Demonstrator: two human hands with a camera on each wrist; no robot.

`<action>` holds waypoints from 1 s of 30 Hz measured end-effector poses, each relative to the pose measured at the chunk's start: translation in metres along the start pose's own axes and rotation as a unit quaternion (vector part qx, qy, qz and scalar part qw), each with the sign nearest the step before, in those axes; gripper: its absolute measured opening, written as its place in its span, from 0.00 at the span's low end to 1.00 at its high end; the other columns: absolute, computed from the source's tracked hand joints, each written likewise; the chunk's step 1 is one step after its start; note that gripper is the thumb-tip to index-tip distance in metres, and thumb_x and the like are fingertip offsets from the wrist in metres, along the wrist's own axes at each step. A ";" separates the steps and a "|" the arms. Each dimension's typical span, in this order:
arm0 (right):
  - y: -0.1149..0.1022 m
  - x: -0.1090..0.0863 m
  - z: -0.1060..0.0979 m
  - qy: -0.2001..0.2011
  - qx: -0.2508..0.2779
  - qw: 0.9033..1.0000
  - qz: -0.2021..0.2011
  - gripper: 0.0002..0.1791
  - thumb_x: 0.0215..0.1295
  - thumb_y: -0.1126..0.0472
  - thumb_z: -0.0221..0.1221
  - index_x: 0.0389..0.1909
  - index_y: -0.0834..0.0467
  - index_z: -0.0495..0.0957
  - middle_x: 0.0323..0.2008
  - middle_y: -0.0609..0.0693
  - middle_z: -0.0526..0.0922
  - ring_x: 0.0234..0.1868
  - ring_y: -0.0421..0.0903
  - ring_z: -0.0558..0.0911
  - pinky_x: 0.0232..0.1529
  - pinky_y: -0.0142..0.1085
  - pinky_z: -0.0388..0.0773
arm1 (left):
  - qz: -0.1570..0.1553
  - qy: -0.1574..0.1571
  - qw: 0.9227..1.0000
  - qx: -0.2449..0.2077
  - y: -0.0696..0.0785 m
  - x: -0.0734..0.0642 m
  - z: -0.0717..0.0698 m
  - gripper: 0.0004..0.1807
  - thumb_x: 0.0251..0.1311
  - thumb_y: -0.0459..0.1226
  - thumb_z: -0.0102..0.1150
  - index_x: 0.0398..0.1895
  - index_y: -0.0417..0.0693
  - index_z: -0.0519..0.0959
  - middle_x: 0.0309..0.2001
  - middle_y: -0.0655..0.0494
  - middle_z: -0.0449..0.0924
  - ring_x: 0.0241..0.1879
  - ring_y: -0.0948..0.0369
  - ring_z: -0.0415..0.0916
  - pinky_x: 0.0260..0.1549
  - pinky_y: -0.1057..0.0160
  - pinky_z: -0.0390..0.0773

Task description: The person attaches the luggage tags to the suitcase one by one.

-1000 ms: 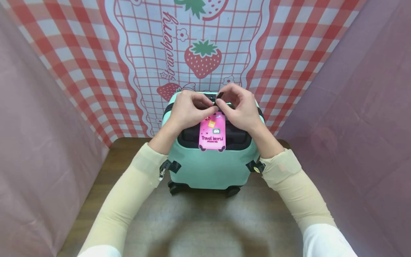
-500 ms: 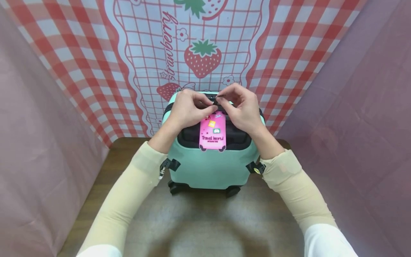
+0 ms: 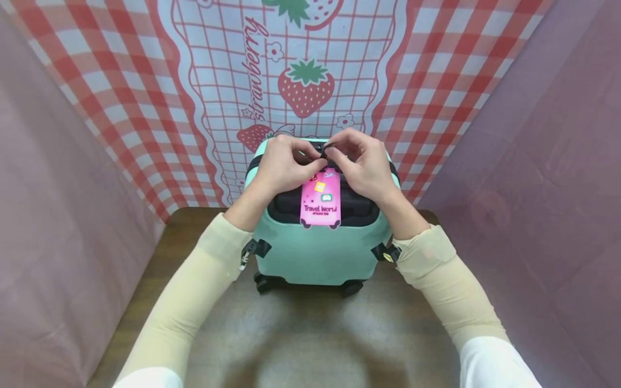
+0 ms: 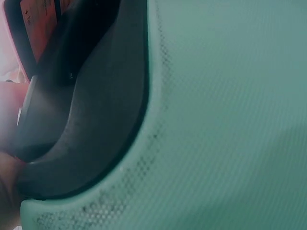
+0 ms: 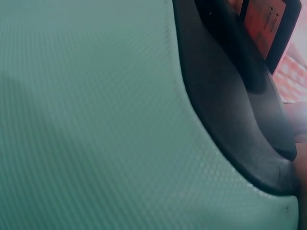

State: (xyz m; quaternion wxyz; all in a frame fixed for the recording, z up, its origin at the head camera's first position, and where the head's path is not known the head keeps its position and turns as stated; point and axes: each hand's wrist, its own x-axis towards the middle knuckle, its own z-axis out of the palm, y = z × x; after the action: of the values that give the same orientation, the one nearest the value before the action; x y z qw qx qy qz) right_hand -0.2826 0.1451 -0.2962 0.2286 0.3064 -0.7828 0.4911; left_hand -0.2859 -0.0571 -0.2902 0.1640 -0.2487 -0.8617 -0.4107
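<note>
A mint-green suitcase [image 3: 317, 256] stands upright, with a black recessed panel [image 3: 359, 211] at its top front. Over that panel hangs a pink luggage tag [image 3: 320, 210] printed "Travel World". My left hand [image 3: 286, 166] pinches the tag's thin black strap [image 3: 323, 153] between thumb and fingers, just above the tag. From the other side, my right hand [image 3: 365, 164] pinches the strap's upper end. Fingers hide most of the strap and its fastening. The tag's back, with a card window [image 4: 39, 28], shows in the left wrist view; both wrist views mostly show the ribbed shell [image 5: 96, 120].
The suitcase's black wheels [image 3: 352, 288] rest on a brown wooden surface [image 3: 310, 339]. Behind it hangs a red-and-white strawberry cloth [image 3: 310, 48]. Pinkish drapes flank both sides, the left drape [image 3: 68, 205] and the right drape [image 3: 533, 178].
The strap's end, sticking up beyond the right fingertips a second ago, is now lower and mostly covered by them. The right fingers shifted slightly; the left hand and suitcase stayed put.
</note>
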 end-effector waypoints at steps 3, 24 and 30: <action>-0.001 -0.002 0.001 0.007 0.001 1.000 -0.003 0.07 0.72 0.66 0.67 0.45 0.65 0.85 0.38 0.58 0.88 0.36 0.36 0.84 0.43 0.25 0.82 | -0.002 -0.001 1.000 0.007 0.001 -0.001 0.001 0.10 0.62 0.43 0.73 0.36 0.45 0.93 0.35 0.50 0.93 0.34 0.57 0.92 0.40 0.58 0.88; -0.001 0.001 0.005 0.016 -0.025 1.000 0.004 0.06 0.70 0.64 0.70 0.40 0.64 0.87 0.35 0.58 0.88 0.34 0.39 0.84 0.41 0.26 0.81 | 0.000 0.007 0.999 0.031 0.002 -0.002 0.000 0.11 0.62 0.43 0.73 0.38 0.45 0.93 0.35 0.50 0.93 0.36 0.56 0.91 0.44 0.56 0.86; -0.001 -0.002 -0.017 -0.035 -0.115 0.993 0.009 0.15 0.72 0.57 0.68 0.54 0.61 0.86 0.49 0.56 0.90 0.48 0.49 0.88 0.56 0.44 0.86 | 0.018 0.024 0.997 0.072 0.001 -0.008 0.003 0.16 0.65 0.47 0.71 0.47 0.46 0.93 0.42 0.51 0.94 0.44 0.56 0.91 0.49 0.55 0.86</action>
State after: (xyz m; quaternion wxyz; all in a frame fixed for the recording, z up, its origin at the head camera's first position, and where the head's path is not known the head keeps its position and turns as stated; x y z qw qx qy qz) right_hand -0.2793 0.1606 -0.2898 0.2301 0.2880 -0.8443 0.3889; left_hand -0.2793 -0.0565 -0.2955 0.2095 -0.2416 -0.8805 -0.3500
